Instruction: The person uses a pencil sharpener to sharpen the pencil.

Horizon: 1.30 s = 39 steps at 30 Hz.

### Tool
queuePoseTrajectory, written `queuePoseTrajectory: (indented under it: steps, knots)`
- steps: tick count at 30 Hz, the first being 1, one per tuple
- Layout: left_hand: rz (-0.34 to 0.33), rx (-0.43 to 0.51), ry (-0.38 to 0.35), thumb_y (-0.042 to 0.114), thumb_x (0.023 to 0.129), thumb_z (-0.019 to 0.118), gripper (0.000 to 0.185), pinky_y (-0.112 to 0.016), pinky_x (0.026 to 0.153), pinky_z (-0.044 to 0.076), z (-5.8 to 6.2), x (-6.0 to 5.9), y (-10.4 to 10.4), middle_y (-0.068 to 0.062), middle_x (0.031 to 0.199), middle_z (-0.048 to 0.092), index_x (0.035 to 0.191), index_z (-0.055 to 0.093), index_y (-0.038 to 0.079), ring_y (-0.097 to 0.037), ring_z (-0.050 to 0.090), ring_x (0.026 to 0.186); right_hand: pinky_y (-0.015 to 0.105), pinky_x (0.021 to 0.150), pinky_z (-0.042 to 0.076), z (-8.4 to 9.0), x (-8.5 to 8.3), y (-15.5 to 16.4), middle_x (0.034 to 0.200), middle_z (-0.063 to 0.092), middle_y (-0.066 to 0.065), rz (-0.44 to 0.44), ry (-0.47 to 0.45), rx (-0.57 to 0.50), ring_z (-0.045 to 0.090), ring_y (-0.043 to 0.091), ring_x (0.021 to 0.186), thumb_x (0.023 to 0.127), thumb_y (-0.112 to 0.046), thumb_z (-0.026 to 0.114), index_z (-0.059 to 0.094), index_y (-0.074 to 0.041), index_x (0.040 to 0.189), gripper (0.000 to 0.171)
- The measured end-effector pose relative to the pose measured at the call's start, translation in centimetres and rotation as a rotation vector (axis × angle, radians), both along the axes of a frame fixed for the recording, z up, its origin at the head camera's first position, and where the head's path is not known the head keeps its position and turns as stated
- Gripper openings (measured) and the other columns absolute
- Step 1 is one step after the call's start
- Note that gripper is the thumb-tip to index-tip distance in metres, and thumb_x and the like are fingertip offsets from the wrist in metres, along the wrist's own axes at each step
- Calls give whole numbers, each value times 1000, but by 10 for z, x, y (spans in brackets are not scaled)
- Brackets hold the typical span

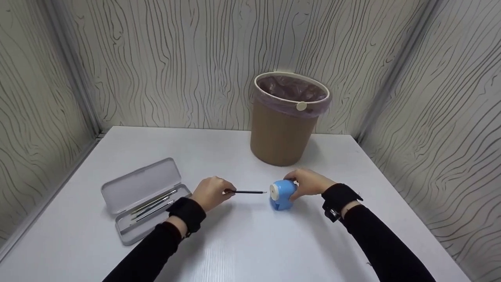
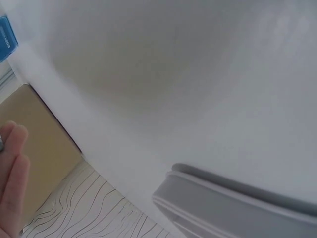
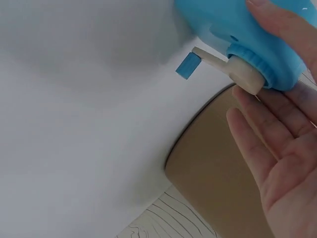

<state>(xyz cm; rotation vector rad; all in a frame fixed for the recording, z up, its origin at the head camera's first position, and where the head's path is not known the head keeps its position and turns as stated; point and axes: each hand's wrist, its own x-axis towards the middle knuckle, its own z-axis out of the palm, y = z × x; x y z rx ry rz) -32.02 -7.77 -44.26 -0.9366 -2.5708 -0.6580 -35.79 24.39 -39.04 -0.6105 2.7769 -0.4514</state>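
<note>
My left hand (image 1: 213, 192) pinches a dark pencil (image 1: 250, 192) near one end. The pencil lies level, and its tip points right at the pale round front of a blue crank pencil sharpener (image 1: 285, 192), a small gap apart. My right hand (image 1: 309, 182) grips the sharpener from its right side, and the sharpener stands on the table. In the right wrist view its crank (image 3: 213, 58) ends in a blue knob, with the thumb on one side of the body and fingers on the other. Only part of the left hand (image 2: 12, 183) shows in the left wrist view.
An open grey pencil case (image 1: 141, 184) with several pencils (image 1: 156, 204) inside lies left of the left hand. Behind the sharpener, a brown waste bin (image 1: 280, 133) with a purple liner stands near the back wall. Patterned walls enclose the white table (image 1: 242, 243).
</note>
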Motion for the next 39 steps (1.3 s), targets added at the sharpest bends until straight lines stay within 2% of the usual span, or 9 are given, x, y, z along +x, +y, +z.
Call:
queuePoseTrajectory:
  steps: [6,15,24,33,39]
  knots:
    - [6,-2,7,10,86,81,6,-29,70,60,1,1,-1,-3,86,81,92,83,10,-16,76,77,51,104,55,-1,7,-2,115,77,13,63,61,-15,70,27,108,71,-25,94,73,0,119,59]
    - [-10,5,-54,10,86,81,8,-30,73,61,2,4,-4,-3,88,81,94,83,9,-16,76,79,51,102,51,-5,14,-9,111,78,10,59,91,-6,63,22,104,70,-33,95,74,-2,117,60]
    - [-17,1,-66,11,86,81,9,-29,73,61,4,4,-4,-3,88,81,94,83,10,-16,76,79,48,98,53,-3,21,-17,107,78,6,57,105,2,58,18,98,70,-35,95,75,-4,115,59]
    - [-41,-21,-87,13,87,81,8,-28,72,61,6,3,-3,-2,89,82,94,84,11,-16,76,81,44,94,56,-6,26,-22,103,79,5,132,151,-7,62,14,93,70,-37,94,76,-4,112,56]
    - [-66,-22,-113,12,86,81,8,-28,73,61,6,3,-3,-3,89,82,93,84,10,-17,77,82,45,95,56,-10,26,-21,103,79,5,134,151,-14,61,16,94,71,-37,94,76,-4,111,55]
